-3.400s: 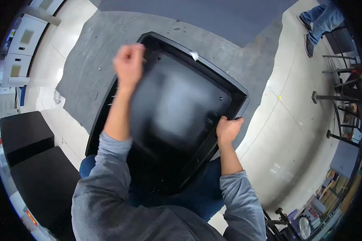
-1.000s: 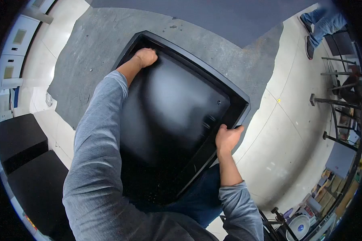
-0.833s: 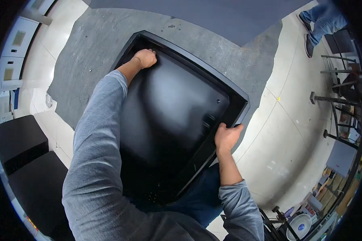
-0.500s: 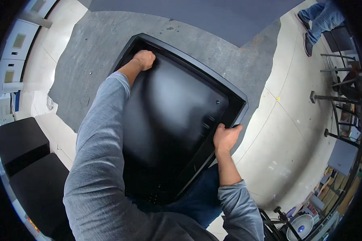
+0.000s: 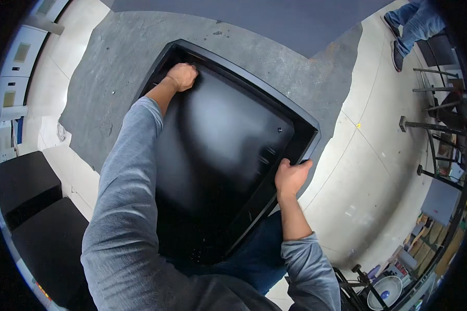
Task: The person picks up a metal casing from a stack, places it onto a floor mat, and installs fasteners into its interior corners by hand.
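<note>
A large black box-like case point(image 5: 228, 135) with a raised rim and a glossy inner panel leans tilted against my legs. Inside its upper left corner, my left hand point(image 5: 182, 76) is closed in a fist by the panel's edge; whatever the fingers hold is hidden. My right hand point(image 5: 291, 177) grips the rim on the right side, thumb over the edge. A small screw or hole point(image 5: 279, 130) shows in the panel's right corner, with light marks below it.
Beneath the case lies a worn grey mat point(image 5: 104, 67) on pale floor tiles. Two black boxes point(image 5: 28, 181) stand at left. A seated person's legs point(image 5: 417, 26) are at upper right. Black metal frames point(image 5: 430, 124) and a white fan point(image 5: 386, 293) line the right side.
My left hand and the upper left end of the case have shifted slightly left and up. My right hand keeps its hold on the rim.
</note>
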`<move>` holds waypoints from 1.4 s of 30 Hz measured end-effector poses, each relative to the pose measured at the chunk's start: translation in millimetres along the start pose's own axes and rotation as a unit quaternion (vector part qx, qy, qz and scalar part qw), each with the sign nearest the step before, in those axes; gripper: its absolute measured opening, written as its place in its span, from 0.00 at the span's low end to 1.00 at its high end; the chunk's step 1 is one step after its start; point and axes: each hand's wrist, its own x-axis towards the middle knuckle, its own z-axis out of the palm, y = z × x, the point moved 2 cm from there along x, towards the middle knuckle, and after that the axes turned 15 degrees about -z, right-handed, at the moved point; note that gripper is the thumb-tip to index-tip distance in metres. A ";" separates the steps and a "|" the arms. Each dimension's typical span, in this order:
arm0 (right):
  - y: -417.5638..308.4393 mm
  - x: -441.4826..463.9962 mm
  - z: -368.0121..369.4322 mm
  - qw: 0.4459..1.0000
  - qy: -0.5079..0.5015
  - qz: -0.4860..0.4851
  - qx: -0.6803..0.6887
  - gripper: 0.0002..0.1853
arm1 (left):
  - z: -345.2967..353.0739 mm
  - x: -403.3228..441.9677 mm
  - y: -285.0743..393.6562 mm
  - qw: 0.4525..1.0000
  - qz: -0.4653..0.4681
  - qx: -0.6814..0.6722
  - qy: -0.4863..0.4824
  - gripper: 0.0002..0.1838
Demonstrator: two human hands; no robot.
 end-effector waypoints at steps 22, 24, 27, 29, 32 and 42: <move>11.2 0.5 7.7 0.999 -0.010 0.033 -0.008 0.26 | 69.6 -11.0 -3.7 0.847 -0.296 -0.427 0.112 0.08; 6.4 -0.1 4.8 1.000 0.001 0.017 -0.008 0.26 | 67.4 -10.8 -6.7 0.846 -0.271 -0.451 0.087 0.08; -1.5 0.2 0.7 1.000 0.001 0.010 -0.017 0.23 | 60.8 -15.9 -6.4 0.843 -0.272 -0.456 0.081 0.07; -4.8 -0.7 0.5 1.000 0.012 -0.005 -0.029 0.24 | 58.1 -14.9 -6.6 0.842 -0.280 -0.453 0.089 0.07; -7.8 -0.6 -2.4 1.000 0.012 -0.017 -0.022 0.25 | 65.9 -15.7 -5.8 0.841 -0.285 -0.451 0.095 0.08; -24.5 -1.8 -10.4 0.999 0.014 -0.012 -0.049 0.24 | 72.8 -24.7 34.1 0.667 -0.470 -0.544 0.194 0.09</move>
